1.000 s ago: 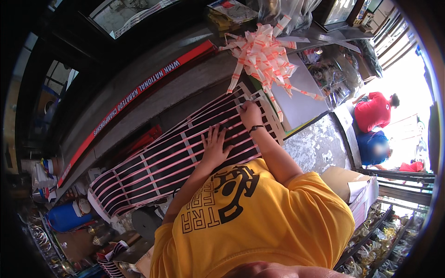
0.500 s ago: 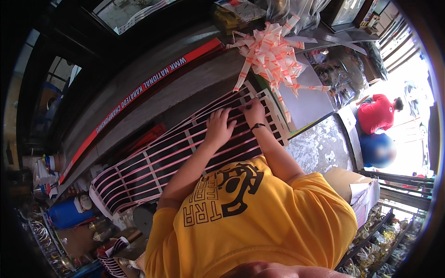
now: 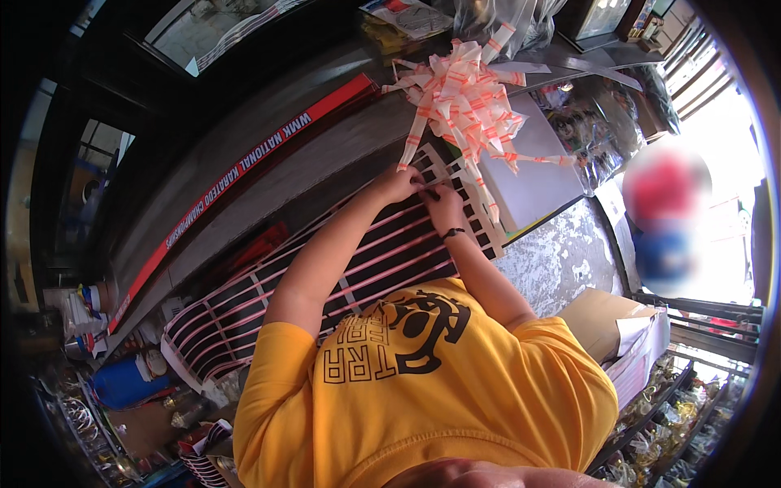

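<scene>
A long sheet [image 3: 374, 272] of black strips split by pale pink lines lies across the counter in front of me. My left hand [image 3: 397, 185] is over its far right part, fingers pinched together. Close beside it, almost touching, my right hand [image 3: 444, 210] is closed with its fingers curled, a black band on the wrist. Something small and dark shows at the right fingertips, too small to name. What the left fingers pinch is hidden. Just beyond the hands lies a tangled heap of white and orange strips [image 3: 468, 102].
A long red lettered strip [image 3: 244, 191] lies along the counter's far side. White sheets [image 3: 541, 175] lie under the heap's right side. A blue container [image 3: 126, 381] stands at lower left, cardboard [image 3: 598, 321] at right. Shelves of bagged items [image 3: 651, 415] are lower right. A blurred figure [image 3: 667, 191] is outside.
My left hand has gone from lying spread on the sheet to pinching beside my right hand, farther up and right. The right hand has shifted slightly nearer to me.
</scene>
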{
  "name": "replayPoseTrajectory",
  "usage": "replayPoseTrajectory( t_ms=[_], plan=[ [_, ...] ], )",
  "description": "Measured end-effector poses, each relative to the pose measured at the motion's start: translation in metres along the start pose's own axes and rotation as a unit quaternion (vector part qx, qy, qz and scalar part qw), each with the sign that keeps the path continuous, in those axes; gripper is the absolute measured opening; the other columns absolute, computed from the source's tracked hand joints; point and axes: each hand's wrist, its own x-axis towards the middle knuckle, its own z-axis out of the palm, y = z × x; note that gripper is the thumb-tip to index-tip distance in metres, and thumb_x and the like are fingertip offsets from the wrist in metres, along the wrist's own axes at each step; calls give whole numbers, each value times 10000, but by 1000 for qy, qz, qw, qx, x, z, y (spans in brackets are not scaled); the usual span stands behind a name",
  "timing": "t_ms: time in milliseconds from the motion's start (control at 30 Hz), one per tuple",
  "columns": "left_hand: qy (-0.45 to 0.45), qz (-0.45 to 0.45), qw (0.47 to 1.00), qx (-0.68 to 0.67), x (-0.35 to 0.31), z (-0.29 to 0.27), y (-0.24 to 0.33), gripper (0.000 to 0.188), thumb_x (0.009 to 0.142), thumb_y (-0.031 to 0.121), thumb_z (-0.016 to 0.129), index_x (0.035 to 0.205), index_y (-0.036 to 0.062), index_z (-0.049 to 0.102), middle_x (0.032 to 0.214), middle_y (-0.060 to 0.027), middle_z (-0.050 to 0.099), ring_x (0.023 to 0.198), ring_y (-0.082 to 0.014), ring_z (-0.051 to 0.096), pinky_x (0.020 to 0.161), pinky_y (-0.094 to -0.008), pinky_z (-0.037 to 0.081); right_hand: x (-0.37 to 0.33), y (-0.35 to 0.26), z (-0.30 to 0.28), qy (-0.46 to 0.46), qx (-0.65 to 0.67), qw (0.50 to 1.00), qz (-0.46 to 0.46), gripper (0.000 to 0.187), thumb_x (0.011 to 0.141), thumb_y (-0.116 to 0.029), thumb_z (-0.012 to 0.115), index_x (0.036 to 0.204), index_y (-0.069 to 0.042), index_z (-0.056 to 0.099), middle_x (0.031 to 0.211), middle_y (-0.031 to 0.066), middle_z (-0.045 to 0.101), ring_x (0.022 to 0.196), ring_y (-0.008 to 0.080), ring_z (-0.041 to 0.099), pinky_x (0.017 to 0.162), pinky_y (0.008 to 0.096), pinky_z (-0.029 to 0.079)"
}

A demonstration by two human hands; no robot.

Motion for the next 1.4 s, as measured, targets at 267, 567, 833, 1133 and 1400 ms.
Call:
replayPoseTrajectory(
  t_ms=[267,567,833,1133,1400],
  plan=[
    [-103,-12,995,-7,18,0,-13,254,823,276,693,952,61,736,925,-170,711,879,-308,692,798,-387,534,-4,-1,-1,-2,17,1000,-3,264,848,-258,685,971,-27,715,955,191,696,918,367,660,804,419,514],
    [-99,115,985,88,17,1,-13,261,838,266,620,965,58,712,958,-171,673,933,-344,647,838,-442,510,-7,6,6,40,34,998,-40,216,845,-215,685,950,-28,705,934,179,696,897,363,664,786,413,519],
    [-72,112,989,64,13,9,-20,262,858,249,593,974,37,694,971,-186,669,956,-357,639,870,-440,503,-8,13,16,107,31,987,-120,130,829,-143,694,902,-36,700,900,163,696,872,343,670,766,407,532],
    [-89,77,992,48,13,12,-23,250,874,225,602,991,21,686,1013,-195,676,982,-355,642,880,-429,504,-8,19,20,127,4,977,-173,97,811,-92,692,892,-41,695,917,154,691,861,346,663,769,425,537],
    [-83,64,994,25,8,9,-17,241,877,210,610,995,12,681,982,-193,684,964,-352,652,864,-420,510,-9,19,23,143,1,973,-180,94,777,-75,708,862,-37,699,902,143,699,870,336,664,791,422,526]
  ],
)
